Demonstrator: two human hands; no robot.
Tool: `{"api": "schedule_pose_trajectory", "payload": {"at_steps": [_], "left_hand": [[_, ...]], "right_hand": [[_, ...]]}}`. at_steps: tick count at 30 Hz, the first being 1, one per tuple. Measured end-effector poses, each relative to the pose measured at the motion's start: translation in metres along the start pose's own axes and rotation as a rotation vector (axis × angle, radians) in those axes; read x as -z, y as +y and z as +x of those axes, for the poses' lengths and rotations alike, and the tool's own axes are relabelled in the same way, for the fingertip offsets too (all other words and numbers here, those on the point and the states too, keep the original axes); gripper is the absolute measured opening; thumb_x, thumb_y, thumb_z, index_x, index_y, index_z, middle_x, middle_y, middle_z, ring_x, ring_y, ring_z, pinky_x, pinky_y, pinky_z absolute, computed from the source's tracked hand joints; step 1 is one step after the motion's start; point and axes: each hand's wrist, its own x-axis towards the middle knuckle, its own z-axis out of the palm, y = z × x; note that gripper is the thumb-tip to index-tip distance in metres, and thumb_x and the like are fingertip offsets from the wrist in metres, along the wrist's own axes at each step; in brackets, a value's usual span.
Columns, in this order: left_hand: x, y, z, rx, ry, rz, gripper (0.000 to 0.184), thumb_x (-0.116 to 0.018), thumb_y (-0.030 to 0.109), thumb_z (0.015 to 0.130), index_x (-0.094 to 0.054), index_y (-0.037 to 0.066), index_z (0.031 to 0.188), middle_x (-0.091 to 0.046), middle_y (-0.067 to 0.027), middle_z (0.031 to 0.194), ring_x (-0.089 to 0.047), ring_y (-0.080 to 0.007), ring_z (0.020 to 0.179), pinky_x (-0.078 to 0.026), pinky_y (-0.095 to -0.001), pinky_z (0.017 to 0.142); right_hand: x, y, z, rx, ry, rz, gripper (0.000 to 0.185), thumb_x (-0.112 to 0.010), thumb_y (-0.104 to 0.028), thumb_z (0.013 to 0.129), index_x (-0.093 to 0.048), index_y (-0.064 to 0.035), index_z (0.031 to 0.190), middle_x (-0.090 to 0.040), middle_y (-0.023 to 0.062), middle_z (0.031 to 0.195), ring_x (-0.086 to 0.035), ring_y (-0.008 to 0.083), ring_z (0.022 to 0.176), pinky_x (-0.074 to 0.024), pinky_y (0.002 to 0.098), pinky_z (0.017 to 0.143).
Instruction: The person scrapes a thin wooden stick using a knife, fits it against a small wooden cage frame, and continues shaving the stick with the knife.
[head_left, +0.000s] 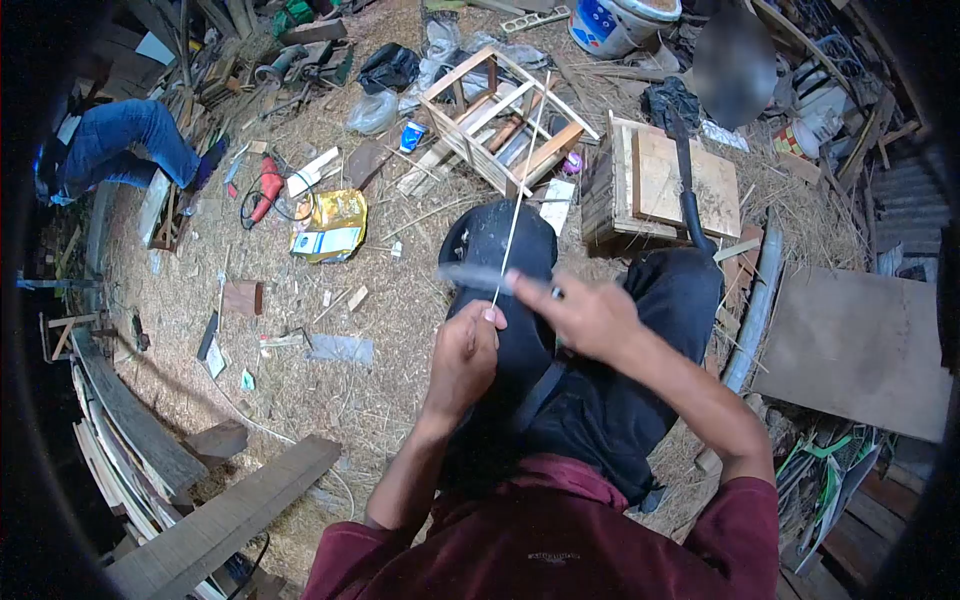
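Note:
My left hand [467, 348] is closed on the lower end of a thin pale stick [517, 210], which rises up and away over my left knee. Close beside it, my right hand [585, 312] is wrapped round the handle of a knife [472, 275]. Motion blurs the blade, which points left and crosses the stick just above my left fingers. Whether blade and stick touch cannot be made out. Both hands are over my lap, between my knees.
A wooden frame [455, 137] stands ahead, with a wooden box [690, 185] to its right. A red power tool [266, 188] and a yellow packet [330, 222] lie on the left. Planks [235, 520] are at lower left. Another person's legs [135, 140] show at upper left.

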Motion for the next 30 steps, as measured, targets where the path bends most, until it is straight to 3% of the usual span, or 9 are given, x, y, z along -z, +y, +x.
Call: {"api": "schedule_pose_trajectory", "payload": {"at_steps": [1,5,14,17,23,24,27,30], "left_hand": [[-0.001,-0.003,-0.002,0.001,0.010,0.000,0.024,-0.046,0.014,0.100,-0.059,0.002,0.083,-0.044,-0.0009,0.059,-0.042,-0.0069,0.056,-0.035,-0.0286,0.051],[0.005,-0.006,-0.012,0.043,-0.001,-0.027,0.025,-0.047,0.015,0.101,-0.059,0.003,0.083,-0.044,0.0004,0.059,-0.042,-0.0064,0.056,-0.035,-0.0280,0.051],[0.011,-0.011,-0.027,-0.027,-0.007,0.067,0.026,-0.045,0.015,0.101,-0.059,0.002,0.084,-0.046,-0.0031,0.059,-0.045,-0.0103,0.055,-0.037,-0.0291,0.052],[0.014,-0.015,-0.030,-0.081,-0.022,0.119,0.027,-0.045,0.017,0.102,-0.059,0.002,0.085,-0.045,-0.0034,0.058,-0.045,-0.0109,0.054,-0.037,-0.0300,0.052],[0.026,-0.030,-0.048,0.100,-0.069,-0.047,0.028,-0.043,0.021,0.104,-0.058,0.004,0.088,-0.043,0.0050,0.061,-0.037,-0.0042,0.051,-0.030,-0.0232,0.049],[0.024,-0.027,-0.047,0.131,-0.080,-0.109,0.028,-0.043,0.022,0.105,-0.057,0.004,0.089,-0.042,0.0055,0.061,-0.035,-0.0038,0.050,-0.029,-0.0228,0.048],[0.013,-0.010,-0.035,0.226,-0.121,-0.316,0.025,-0.043,0.022,0.105,-0.056,0.005,0.092,-0.039,0.0070,0.060,-0.032,-0.0031,0.047,-0.026,-0.0222,0.044],[0.010,-0.003,-0.022,0.327,-0.163,-0.526,0.023,-0.044,0.022,0.105,-0.055,0.006,0.094,-0.035,0.0081,0.059,-0.028,-0.0031,0.046,-0.023,-0.0225,0.042]], "right_hand": [[0.001,-0.004,-0.004,0.057,-0.050,0.034,0.068,-0.057,-0.012,0.086,-0.042,-0.0399,0.146,-0.055,0.0111,0.081,-0.062,0.0318,0.056,-0.0520,0.0436,0.047],[-0.002,0.064,0.011,-0.292,0.099,0.033,0.065,-0.060,-0.012,0.087,-0.044,-0.0382,0.145,-0.057,0.0145,0.079,-0.063,0.0341,0.061,-0.0532,0.0452,0.054],[0.004,0.072,0.025,-0.352,0.217,-0.012,0.057,-0.059,-0.012,0.090,-0.050,-0.0363,0.141,-0.058,0.0170,0.081,-0.062,0.0388,0.064,-0.0517,0.0494,0.059],[0.004,0.065,0.025,-0.395,0.145,-0.008,0.058,-0.058,-0.012,0.090,-0.049,-0.0359,0.142,-0.059,0.0167,0.082,-0.062,0.0391,0.068,-0.0513,0.0486,0.062],[0.020,0.096,0.028,-0.511,0.370,0.032,0.047,-0.060,-0.011,0.092,-0.058,-0.0236,0.137,-0.061,0.0174,0.074,-0.063,0.0351,0.068,-0.0496,0.0449,0.063],[0.019,0.088,0.028,-0.425,0.446,0.091,0.041,-0.060,-0.010,0.093,-0.061,-0.0140,0.133,-0.062,0.0188,0.075,-0.065,0.0326,0.069,-0.0498,0.0415,0.065],[0.016,0.041,0.027,-0.422,0.449,0.376,0.041,-0.059,-0.009,0.093,-0.060,-0.0097,0.134,-0.065,0.0185,0.082,-0.065,0.0288,0.069,-0.0504,0.0385,0.067],[-0.006,0.008,0.016,-0.195,0.474,0.532,0.045,-0.057,-0.013,0.094,-0.055,-0.0146,0.139,-0.062,0.0157,0.076,-0.061,0.0324,0.066,-0.0518,0.0419,0.069]]}}
